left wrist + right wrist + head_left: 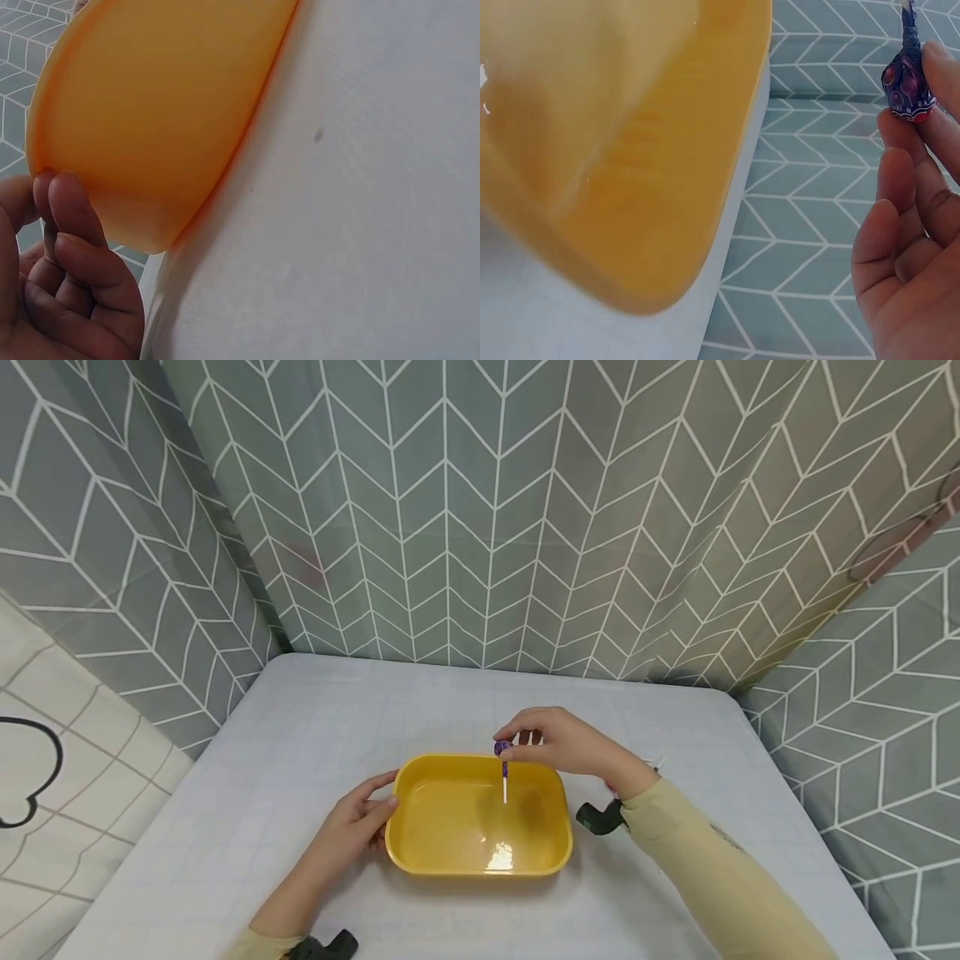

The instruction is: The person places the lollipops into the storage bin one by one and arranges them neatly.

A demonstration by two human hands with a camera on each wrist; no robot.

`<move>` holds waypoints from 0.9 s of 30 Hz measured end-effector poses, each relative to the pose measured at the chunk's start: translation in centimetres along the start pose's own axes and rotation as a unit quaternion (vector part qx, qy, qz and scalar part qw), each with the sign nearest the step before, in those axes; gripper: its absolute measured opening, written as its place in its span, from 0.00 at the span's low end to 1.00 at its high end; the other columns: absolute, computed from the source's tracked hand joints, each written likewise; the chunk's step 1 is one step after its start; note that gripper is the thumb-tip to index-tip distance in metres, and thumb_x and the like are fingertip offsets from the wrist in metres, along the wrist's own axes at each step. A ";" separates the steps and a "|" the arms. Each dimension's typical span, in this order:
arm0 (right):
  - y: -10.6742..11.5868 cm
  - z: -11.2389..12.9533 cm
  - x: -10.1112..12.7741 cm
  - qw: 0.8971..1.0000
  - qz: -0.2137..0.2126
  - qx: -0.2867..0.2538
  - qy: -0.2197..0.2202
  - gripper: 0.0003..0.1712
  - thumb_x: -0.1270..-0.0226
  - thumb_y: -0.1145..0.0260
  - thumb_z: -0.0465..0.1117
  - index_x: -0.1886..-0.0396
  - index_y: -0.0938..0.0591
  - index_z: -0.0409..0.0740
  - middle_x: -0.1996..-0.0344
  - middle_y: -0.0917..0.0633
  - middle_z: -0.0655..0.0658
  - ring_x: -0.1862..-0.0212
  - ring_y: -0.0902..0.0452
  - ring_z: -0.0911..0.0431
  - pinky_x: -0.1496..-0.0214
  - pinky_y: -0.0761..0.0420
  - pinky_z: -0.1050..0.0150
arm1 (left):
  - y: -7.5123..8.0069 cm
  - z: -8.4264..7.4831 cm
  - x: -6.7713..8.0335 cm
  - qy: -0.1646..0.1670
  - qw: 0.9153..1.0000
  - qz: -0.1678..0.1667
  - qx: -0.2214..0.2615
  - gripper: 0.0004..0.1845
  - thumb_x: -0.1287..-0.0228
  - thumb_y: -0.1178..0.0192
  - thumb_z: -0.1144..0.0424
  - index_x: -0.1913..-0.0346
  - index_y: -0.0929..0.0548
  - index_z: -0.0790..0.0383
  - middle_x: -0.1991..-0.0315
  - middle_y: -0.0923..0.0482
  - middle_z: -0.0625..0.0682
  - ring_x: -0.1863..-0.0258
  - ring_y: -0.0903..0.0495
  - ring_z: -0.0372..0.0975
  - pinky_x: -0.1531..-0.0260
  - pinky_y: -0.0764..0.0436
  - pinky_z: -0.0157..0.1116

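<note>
One glossy rounded yellow tray [420,852]; R hand [573,747] pinches foil-wrapped lollipop [502,748].

One yellow tray [420,860] on one worktop [300,735]. One lollipop [502,750], purple-wrapped with a white stick. Two hands: left hand [352,831] and right hand [570,747]. Two black wrist mounts, one per arm [600,818].

No words, numbers or brand marks can be read in any view. The lollipop [907,90] wrapper shows a purple and red print, too blurred to make out letters. The tray [480,860] and the surface [300,727] carry no lettering.
</note>
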State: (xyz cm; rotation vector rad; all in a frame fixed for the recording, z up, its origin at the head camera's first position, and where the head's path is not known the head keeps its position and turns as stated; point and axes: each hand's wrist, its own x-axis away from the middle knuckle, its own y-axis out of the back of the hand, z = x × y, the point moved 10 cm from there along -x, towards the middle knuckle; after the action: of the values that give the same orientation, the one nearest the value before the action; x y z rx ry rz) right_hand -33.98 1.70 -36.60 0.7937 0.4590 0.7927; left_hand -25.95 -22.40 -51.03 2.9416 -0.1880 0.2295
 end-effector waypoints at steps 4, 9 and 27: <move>-0.5 0.3 -0.5 1.000 0.003 0.000 0.009 0.16 0.34 0.30 0.49 0.49 0.13 0.50 0.59 0.17 0.61 0.60 0.24 0.61 0.57 0.21 0.63 | 0.0 0.2 -0.1 0.003 1.000 -0.002 0.004 0.26 0.27 0.43 0.52 0.30 0.32 0.49 0.70 0.19 0.60 0.77 0.24 0.46 0.75 0.21 0.36; -1.4 0.6 -1.4 1.000 0.009 0.005 0.022 0.15 0.34 0.31 0.51 0.51 0.13 0.53 0.60 0.17 0.63 0.60 0.23 0.63 0.57 0.21 0.64 | -0.1 0.3 -0.1 0.002 1.000 -0.003 0.007 0.28 0.29 0.41 0.49 0.30 0.32 0.46 0.70 0.19 0.60 0.77 0.25 0.46 0.75 0.21 0.36; -4.4 2.0 -3.7 0.998 0.047 0.015 0.029 0.12 0.34 0.31 0.52 0.54 0.12 0.55 0.63 0.17 0.64 0.61 0.22 0.66 0.57 0.22 0.67 | 0.0 0.3 -0.2 -0.002 1.000 -0.010 -0.003 0.29 0.32 0.40 0.44 0.30 0.31 0.46 0.71 0.18 0.58 0.77 0.24 0.45 0.74 0.20 0.36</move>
State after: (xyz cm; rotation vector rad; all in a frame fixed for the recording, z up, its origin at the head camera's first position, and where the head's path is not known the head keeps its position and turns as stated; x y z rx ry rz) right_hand -33.04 -4.01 -38.42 0.8261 0.4880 0.8997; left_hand -26.11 -22.41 -51.33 2.9373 -0.1602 0.2202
